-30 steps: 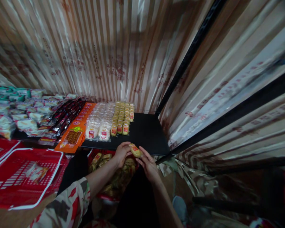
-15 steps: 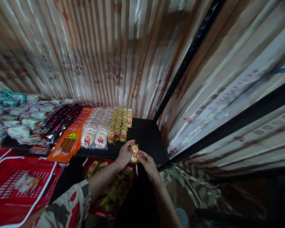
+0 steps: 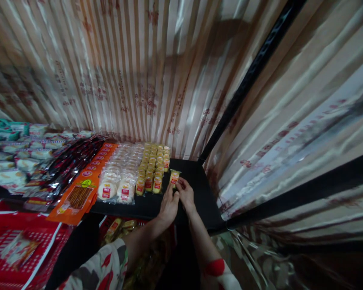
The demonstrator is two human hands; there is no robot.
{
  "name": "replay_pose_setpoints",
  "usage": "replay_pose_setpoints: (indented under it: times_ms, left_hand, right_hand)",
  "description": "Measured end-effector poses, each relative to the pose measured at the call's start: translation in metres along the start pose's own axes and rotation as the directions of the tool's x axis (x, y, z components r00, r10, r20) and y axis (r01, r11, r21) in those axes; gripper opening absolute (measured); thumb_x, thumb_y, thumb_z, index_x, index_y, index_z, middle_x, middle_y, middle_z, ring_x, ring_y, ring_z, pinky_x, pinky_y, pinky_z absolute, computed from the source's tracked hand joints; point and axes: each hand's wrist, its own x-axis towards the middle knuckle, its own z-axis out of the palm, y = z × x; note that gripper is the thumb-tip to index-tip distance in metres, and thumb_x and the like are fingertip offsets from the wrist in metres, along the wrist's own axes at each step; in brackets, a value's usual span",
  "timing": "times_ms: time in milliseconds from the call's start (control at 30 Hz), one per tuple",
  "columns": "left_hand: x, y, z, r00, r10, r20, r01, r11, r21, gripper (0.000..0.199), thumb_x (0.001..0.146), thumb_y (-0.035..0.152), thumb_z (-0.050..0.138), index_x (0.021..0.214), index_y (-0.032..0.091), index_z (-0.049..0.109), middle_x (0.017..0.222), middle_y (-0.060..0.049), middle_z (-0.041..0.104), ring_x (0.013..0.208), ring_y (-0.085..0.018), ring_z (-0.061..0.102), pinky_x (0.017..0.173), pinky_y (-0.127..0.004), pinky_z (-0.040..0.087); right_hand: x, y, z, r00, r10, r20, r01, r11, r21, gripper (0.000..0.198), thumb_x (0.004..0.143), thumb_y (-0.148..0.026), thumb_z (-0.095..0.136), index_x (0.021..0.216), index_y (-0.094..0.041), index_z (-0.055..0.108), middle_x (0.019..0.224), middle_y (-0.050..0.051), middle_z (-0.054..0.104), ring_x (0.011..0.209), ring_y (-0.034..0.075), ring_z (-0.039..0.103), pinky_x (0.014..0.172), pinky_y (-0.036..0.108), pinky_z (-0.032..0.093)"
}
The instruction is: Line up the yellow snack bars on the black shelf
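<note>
Both hands pinched one packet (image 3: 174, 177) upright on the shelf (image 3: 196, 189), just right of the yellow rows (image 3: 153, 169). Right hand (image 3: 186, 194) fingers closed on its lower edge; left hand (image 3: 169, 205) fingers closed on its left side.

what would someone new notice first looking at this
Probably both hands, left hand and right hand, meeting on one small yellow snack pack at the right end of the black shelf. Beside it run neat rows of yellow packs, with striped shiny sheeting behind.
</note>
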Motion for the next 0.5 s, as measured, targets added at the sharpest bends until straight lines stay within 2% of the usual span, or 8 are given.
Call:
replay_pose_setpoints:
  times_ms: [167, 300, 500]
  left_hand:
    - [0.027, 0.001, 0.002, 0.994, -0.110, -0.012, 0.108, 0.986, -0.129, 0.055, 0.089, 0.030, 0.035, 0.140, 0.009, 0.029, 0.149, -0.011, 0.024, 0.138, -0.016, 0.021, 0.114, -0.029, 0.015]
    - [0.040, 0.001, 0.002, 0.986, -0.163, -0.022, 0.158, 0.976, -0.147, 0.060, 0.090, 0.033, 0.035, 0.141, 0.006, 0.024, 0.150, -0.013, 0.021, 0.139, -0.017, 0.019, 0.114, -0.028, 0.014]
    - [0.048, -0.001, 0.004, 0.982, -0.186, -0.028, 0.177, 0.963, -0.203, 0.062, 0.089, 0.043, 0.035, 0.143, 0.015, 0.023, 0.151, -0.008, 0.019, 0.139, -0.016, 0.014, 0.115, -0.028, 0.011]
  right_hand:
    - [0.023, 0.008, 0.020, 0.993, -0.113, 0.018, 0.115, 0.987, -0.115, 0.034, 0.068, -0.036, 0.055, 0.097, -0.019, 0.060, 0.094, 0.007, 0.069, 0.085, 0.020, 0.065, 0.082, 0.035, 0.051]
    - [0.035, 0.010, 0.029, 0.989, -0.144, 0.017, 0.144, 0.965, -0.219, 0.033, 0.069, -0.037, 0.053, 0.096, -0.020, 0.060, 0.093, 0.006, 0.068, 0.085, 0.020, 0.064, 0.083, 0.036, 0.049]
    - [0.047, 0.008, 0.035, 0.986, -0.149, 0.074, 0.165, 0.930, -0.329, 0.033, 0.070, -0.040, 0.052, 0.096, -0.022, 0.061, 0.089, 0.004, 0.068, 0.085, 0.021, 0.063, 0.082, 0.037, 0.049]
